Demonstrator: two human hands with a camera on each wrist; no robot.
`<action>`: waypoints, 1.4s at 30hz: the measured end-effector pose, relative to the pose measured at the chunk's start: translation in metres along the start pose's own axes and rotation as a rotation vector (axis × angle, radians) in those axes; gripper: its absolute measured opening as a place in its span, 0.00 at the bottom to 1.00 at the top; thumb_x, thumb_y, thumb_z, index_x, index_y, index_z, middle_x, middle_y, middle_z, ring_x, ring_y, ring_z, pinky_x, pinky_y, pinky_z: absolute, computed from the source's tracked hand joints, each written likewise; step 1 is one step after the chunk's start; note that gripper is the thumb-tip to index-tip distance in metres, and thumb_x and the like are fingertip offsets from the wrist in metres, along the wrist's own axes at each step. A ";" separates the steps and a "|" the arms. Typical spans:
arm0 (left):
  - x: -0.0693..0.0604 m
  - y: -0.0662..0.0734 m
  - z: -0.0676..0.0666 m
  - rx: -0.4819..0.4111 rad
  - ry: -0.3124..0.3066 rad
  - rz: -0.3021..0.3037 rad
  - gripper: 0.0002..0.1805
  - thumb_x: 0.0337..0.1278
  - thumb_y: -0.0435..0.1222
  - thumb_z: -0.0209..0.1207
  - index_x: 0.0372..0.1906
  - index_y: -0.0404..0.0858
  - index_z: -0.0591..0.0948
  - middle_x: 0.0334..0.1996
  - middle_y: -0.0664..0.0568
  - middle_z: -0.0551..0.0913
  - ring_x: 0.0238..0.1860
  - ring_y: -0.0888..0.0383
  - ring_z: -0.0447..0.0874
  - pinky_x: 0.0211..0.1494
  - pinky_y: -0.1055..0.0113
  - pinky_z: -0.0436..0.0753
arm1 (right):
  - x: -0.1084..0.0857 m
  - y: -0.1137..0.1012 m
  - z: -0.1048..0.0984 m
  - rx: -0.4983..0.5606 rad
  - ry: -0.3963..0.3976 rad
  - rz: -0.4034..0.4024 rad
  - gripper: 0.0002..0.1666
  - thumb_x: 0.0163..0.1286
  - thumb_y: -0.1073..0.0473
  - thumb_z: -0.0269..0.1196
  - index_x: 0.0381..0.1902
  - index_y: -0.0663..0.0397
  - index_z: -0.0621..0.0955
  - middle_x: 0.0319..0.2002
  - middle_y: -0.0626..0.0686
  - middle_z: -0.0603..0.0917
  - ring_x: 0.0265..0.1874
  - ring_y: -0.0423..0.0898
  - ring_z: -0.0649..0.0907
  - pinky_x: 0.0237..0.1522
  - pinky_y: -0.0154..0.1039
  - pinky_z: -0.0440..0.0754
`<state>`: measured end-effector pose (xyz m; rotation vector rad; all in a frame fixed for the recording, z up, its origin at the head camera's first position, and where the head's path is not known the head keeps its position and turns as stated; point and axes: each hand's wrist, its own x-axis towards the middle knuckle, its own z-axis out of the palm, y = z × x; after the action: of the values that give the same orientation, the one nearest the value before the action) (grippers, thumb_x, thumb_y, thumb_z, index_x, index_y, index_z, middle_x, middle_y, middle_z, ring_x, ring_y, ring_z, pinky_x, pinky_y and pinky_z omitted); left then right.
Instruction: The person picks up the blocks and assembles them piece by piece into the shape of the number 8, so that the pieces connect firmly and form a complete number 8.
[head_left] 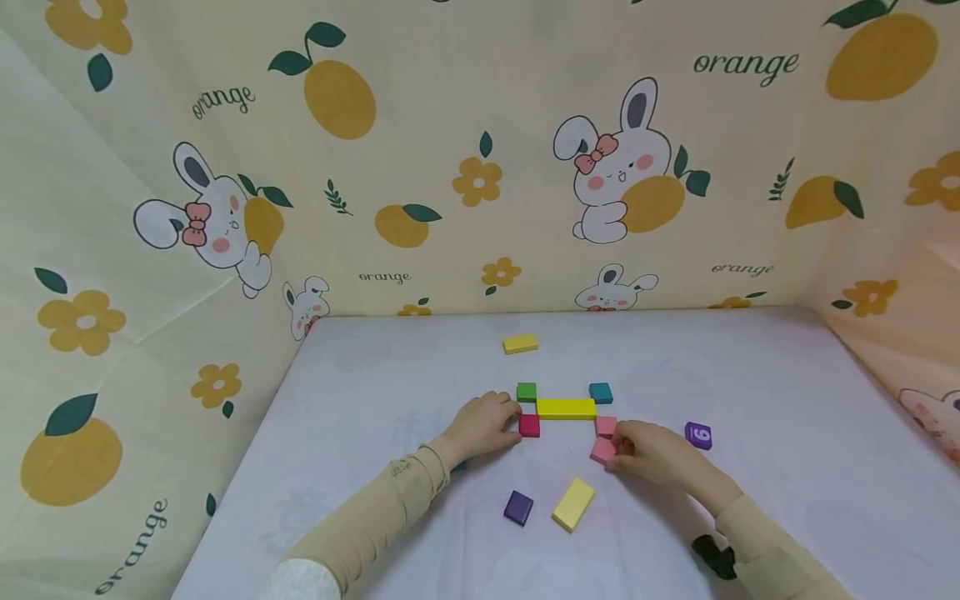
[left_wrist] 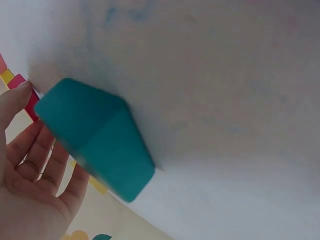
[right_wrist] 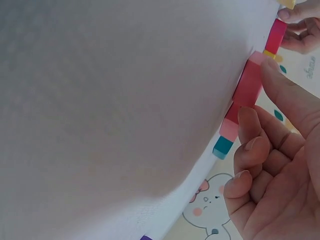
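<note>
A long yellow block (head_left: 566,408) lies flat, with a green block (head_left: 527,392) and a teal block (head_left: 601,392) at its far corners. Against its near left corner is a red block (head_left: 529,426), which my left hand (head_left: 483,427) touches from the left with thumb and fingers. Two pink blocks lie near the right end: the farther one (head_left: 606,426) by the yellow block, the nearer one (head_left: 603,451) pinched between thumb and fingers of my right hand (head_left: 656,454). In the right wrist view the pinched pink block (right_wrist: 248,82) touches the other.
A pale yellow block (head_left: 521,343) lies at the back; another (head_left: 573,505) and a dark purple block (head_left: 518,507) lie in front. A purple numbered block (head_left: 698,435) is right of my right hand. Beneath my left wrist is a teal block (left_wrist: 100,135). Printed cloth (head_left: 450,100) stands behind.
</note>
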<state>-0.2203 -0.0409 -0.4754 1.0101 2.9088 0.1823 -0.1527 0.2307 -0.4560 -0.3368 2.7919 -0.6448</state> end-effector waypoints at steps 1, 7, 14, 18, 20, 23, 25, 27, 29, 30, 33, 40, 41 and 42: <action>0.000 0.000 0.000 -0.002 0.000 0.000 0.20 0.53 0.50 0.61 0.49 0.45 0.80 0.41 0.57 0.81 0.40 0.61 0.76 0.39 0.71 0.77 | 0.000 0.000 0.000 -0.001 0.001 0.000 0.16 0.54 0.51 0.69 0.35 0.51 0.78 0.23 0.45 0.73 0.26 0.40 0.71 0.27 0.31 0.68; -0.001 -0.001 0.001 -0.009 0.009 -0.003 0.21 0.53 0.50 0.61 0.50 0.45 0.80 0.42 0.56 0.81 0.41 0.61 0.76 0.41 0.70 0.77 | 0.001 0.000 0.001 -0.003 0.003 0.003 0.15 0.53 0.51 0.69 0.34 0.51 0.78 0.23 0.45 0.73 0.25 0.41 0.71 0.27 0.31 0.68; -0.006 0.000 -0.002 -0.028 0.021 -0.002 0.22 0.53 0.51 0.61 0.50 0.44 0.80 0.42 0.56 0.82 0.41 0.60 0.77 0.43 0.69 0.78 | 0.002 0.000 0.002 -0.002 0.010 0.008 0.15 0.53 0.51 0.69 0.33 0.50 0.78 0.23 0.45 0.73 0.25 0.40 0.71 0.27 0.32 0.68; -0.010 -0.002 -0.001 -0.059 0.040 0.002 0.22 0.54 0.50 0.60 0.50 0.42 0.79 0.42 0.55 0.81 0.42 0.60 0.78 0.44 0.68 0.78 | 0.002 0.000 0.002 -0.006 0.015 0.009 0.15 0.54 0.50 0.69 0.33 0.50 0.78 0.22 0.45 0.73 0.25 0.40 0.71 0.26 0.32 0.67; -0.012 -0.004 0.000 -0.080 0.052 0.003 0.22 0.55 0.50 0.60 0.51 0.42 0.79 0.42 0.54 0.81 0.42 0.60 0.78 0.45 0.68 0.78 | 0.002 0.000 0.002 -0.007 0.017 0.011 0.15 0.54 0.50 0.69 0.33 0.50 0.78 0.23 0.45 0.73 0.25 0.41 0.71 0.26 0.32 0.67; -0.016 -0.006 0.002 -0.106 0.070 0.007 0.22 0.56 0.49 0.59 0.51 0.42 0.79 0.43 0.54 0.81 0.43 0.60 0.78 0.46 0.68 0.78 | 0.002 0.000 0.002 -0.007 0.019 0.017 0.16 0.54 0.50 0.69 0.34 0.51 0.78 0.23 0.45 0.73 0.25 0.41 0.71 0.26 0.32 0.67; -0.019 -0.007 0.002 -0.120 0.078 0.012 0.21 0.56 0.49 0.59 0.52 0.42 0.79 0.43 0.55 0.81 0.43 0.60 0.78 0.46 0.68 0.78 | 0.002 0.000 0.002 -0.005 0.018 0.019 0.16 0.54 0.50 0.69 0.34 0.51 0.78 0.23 0.45 0.73 0.25 0.41 0.71 0.27 0.32 0.68; -0.023 -0.007 0.001 -0.138 0.081 0.026 0.21 0.56 0.49 0.58 0.52 0.42 0.78 0.43 0.55 0.81 0.43 0.60 0.78 0.47 0.68 0.78 | 0.003 0.001 0.002 -0.004 0.015 0.019 0.16 0.54 0.49 0.69 0.34 0.51 0.78 0.23 0.45 0.73 0.25 0.41 0.71 0.27 0.32 0.68; -0.028 -0.005 -0.001 -0.159 0.083 0.053 0.21 0.57 0.48 0.58 0.51 0.42 0.79 0.43 0.54 0.81 0.43 0.60 0.78 0.48 0.68 0.78 | 0.003 0.001 0.002 -0.001 0.013 0.020 0.16 0.54 0.49 0.69 0.34 0.50 0.78 0.23 0.45 0.73 0.25 0.41 0.71 0.27 0.32 0.68; -0.031 -0.004 -0.002 -0.167 0.079 0.067 0.20 0.57 0.48 0.58 0.52 0.42 0.79 0.43 0.55 0.81 0.44 0.60 0.78 0.49 0.68 0.77 | 0.003 0.001 0.002 -0.001 0.012 0.020 0.16 0.54 0.49 0.69 0.34 0.50 0.78 0.23 0.45 0.73 0.25 0.41 0.71 0.27 0.32 0.67; -0.041 0.000 -0.005 -0.188 0.063 0.115 0.20 0.58 0.48 0.58 0.51 0.42 0.79 0.44 0.55 0.81 0.45 0.59 0.78 0.51 0.68 0.77 | 0.003 0.002 0.002 0.002 0.010 0.018 0.15 0.54 0.50 0.69 0.34 0.51 0.77 0.23 0.45 0.73 0.26 0.41 0.71 0.27 0.32 0.67; -0.060 0.006 -0.006 -0.183 0.034 0.180 0.20 0.58 0.49 0.57 0.51 0.43 0.79 0.44 0.56 0.81 0.47 0.61 0.78 0.53 0.69 0.76 | 0.004 0.003 0.002 0.009 -0.002 0.012 0.15 0.55 0.50 0.68 0.34 0.51 0.77 0.24 0.45 0.74 0.26 0.41 0.71 0.27 0.32 0.69; -0.062 0.007 -0.005 -0.182 0.032 0.192 0.20 0.58 0.49 0.57 0.51 0.43 0.79 0.44 0.56 0.81 0.47 0.62 0.78 0.53 0.70 0.76 | 0.004 0.003 0.002 0.012 -0.005 0.013 0.15 0.55 0.50 0.68 0.34 0.51 0.77 0.24 0.45 0.74 0.26 0.41 0.71 0.28 0.32 0.69; -0.064 0.007 -0.005 -0.176 0.032 0.205 0.20 0.58 0.49 0.57 0.51 0.43 0.79 0.44 0.57 0.81 0.46 0.62 0.78 0.53 0.70 0.76 | 0.004 0.003 0.002 0.016 -0.008 0.013 0.15 0.55 0.50 0.68 0.34 0.51 0.77 0.24 0.45 0.74 0.26 0.41 0.71 0.28 0.32 0.69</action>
<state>-0.1663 -0.0755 -0.4690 1.2816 2.7514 0.4589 -0.1566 0.2311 -0.4597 -0.3164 2.7779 -0.6603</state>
